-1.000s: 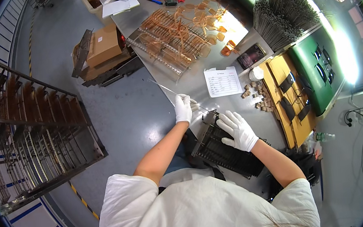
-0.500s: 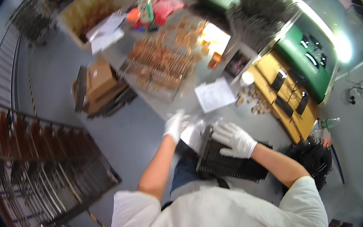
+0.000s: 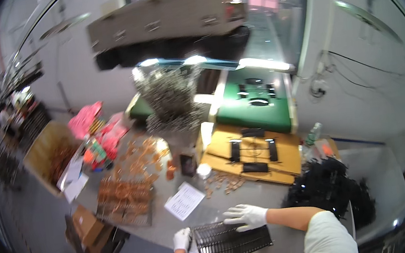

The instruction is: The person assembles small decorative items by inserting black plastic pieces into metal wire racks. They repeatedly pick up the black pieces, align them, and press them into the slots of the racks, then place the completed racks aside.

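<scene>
- Black slatted rack [image 3: 233,244] lies at the near edge of the grey table [image 3: 268,197], between the two gloved hands.
- Left hand [image 3: 181,240] is just beside the rack's left end, fingers seemingly curled; through the blur I cannot tell whether it grasps anything.
- Right hand [image 3: 246,216] is spread out over the rack's far edge, clasping nothing.
- A second ago a thin rod stuck out from the left hand; none shows there now, which leaves both hands at the rack.
- The view has tilted up, showing more of the green belt [image 3: 233,116].
</scene>
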`<state>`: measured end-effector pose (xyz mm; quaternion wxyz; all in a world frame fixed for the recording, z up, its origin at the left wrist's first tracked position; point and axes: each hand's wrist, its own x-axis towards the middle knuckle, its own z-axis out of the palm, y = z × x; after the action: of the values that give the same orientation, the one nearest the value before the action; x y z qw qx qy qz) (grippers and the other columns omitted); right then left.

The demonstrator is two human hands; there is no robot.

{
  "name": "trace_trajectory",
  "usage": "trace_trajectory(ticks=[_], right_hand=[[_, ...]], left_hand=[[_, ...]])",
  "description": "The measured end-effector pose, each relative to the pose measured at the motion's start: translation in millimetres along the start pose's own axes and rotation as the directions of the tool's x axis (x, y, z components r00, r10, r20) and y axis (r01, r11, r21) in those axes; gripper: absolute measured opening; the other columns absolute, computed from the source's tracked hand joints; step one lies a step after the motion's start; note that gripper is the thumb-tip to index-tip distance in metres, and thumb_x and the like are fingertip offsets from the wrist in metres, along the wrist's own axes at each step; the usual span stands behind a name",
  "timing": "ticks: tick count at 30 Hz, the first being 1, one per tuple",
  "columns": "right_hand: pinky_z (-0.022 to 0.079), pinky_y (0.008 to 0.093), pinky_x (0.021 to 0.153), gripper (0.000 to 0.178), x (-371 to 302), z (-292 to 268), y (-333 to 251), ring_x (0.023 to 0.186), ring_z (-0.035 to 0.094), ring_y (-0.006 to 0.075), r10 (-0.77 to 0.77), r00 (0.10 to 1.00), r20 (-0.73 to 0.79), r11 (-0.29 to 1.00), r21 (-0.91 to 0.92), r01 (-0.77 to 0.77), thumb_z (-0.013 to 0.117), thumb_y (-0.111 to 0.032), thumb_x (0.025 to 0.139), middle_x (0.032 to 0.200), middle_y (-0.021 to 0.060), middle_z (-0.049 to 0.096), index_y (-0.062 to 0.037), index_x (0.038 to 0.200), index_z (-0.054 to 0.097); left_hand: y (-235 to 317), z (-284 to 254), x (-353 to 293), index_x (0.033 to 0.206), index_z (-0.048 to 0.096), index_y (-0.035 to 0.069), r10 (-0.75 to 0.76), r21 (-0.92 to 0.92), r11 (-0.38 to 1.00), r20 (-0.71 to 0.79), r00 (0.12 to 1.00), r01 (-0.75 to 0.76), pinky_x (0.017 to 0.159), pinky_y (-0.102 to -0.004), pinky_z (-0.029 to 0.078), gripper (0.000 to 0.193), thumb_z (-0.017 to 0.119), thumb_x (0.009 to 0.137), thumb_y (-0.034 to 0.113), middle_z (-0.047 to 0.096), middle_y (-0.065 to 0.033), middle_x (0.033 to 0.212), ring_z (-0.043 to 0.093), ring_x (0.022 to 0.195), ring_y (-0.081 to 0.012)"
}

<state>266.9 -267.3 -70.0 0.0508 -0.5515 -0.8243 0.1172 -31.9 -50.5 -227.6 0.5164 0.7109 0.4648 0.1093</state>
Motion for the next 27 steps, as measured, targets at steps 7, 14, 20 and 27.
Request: trace_trajectory(ticks=[7, 14, 20, 27], right_hand=[[0.038, 0.0515, 0.116, 0.065, -11.2, 12.5, 9.0, 0.140, 0.046, 0.0420, 0.055, 0.986, -0.155, 0.994, 0.098, -0.040, 0.061, -0.038, 0.100, 0.162, 0.0231, 0.037, -0.0143, 0.157, 0.040], [0.050, 0.0477, 0.102, 0.051, -19.2, 0.8, 18.9, 0.116, 0.063, 0.0403, 0.241, 0.948, -0.209, 0.956, 0.218, -0.196, 0.064, -0.033, 0.095, 0.137, 0.0200, 0.063, -0.0106, 0.140, 0.058], [0.053, 0.0469, 0.096, 0.045, -28.7, 32.5, 57.7, 0.109, 0.068, 0.0384, 0.605, 0.796, 0.020, 0.744, 0.343, -0.573, 0.046, -0.048, 0.105, 0.117, 0.0162, 0.073, -0.0158, 0.120, 0.074], [0.050, 0.0441, 0.100, 0.053, 24.7, 39.3, 72.0, 0.112, 0.068, 0.0381, 0.608, 0.704, 0.368, 0.579, 0.401, -0.710, 0.047, -0.055, 0.103, 0.115, 0.0154, 0.075, -0.0121, 0.119, 0.075]], left_hand=[[-9.7, -14.3, 29.1, 0.094, 0.073, 0.000, -0.030, -0.162, 0.985, 0.210, 0.977, 0.065, 0.075, -0.0492, 0.055, 0.040, 0.056, 0.101, 0.035, 0.072, -0.0224, 0.086, 0.069, 0.070, -0.0366], [53.4, -14.6, 11.6, 0.119, 0.068, 0.001, 0.176, 0.552, 0.782, 0.250, 0.952, -0.289, 0.096, -0.0537, 0.050, 0.052, 0.037, 0.107, 0.041, 0.069, -0.0314, 0.111, 0.065, 0.110, -0.0482], [71.7, -17.0, -0.1, 0.161, 0.012, -0.004, -0.038, 0.552, 0.802, 0.430, 0.902, -0.229, 0.096, -0.0519, 0.052, 0.067, 0.039, 0.102, 0.015, 0.064, -0.0404, 0.118, 0.065, 0.112, -0.0513], [48.8, -12.9, 18.9, 0.163, -0.006, 0.001, -0.096, 0.557, 0.778, 0.561, 0.822, -0.290, 0.095, -0.0504, 0.053, 0.093, 0.054, 0.095, 0.019, 0.066, -0.0382, 0.116, 0.068, 0.107, -0.0494]])
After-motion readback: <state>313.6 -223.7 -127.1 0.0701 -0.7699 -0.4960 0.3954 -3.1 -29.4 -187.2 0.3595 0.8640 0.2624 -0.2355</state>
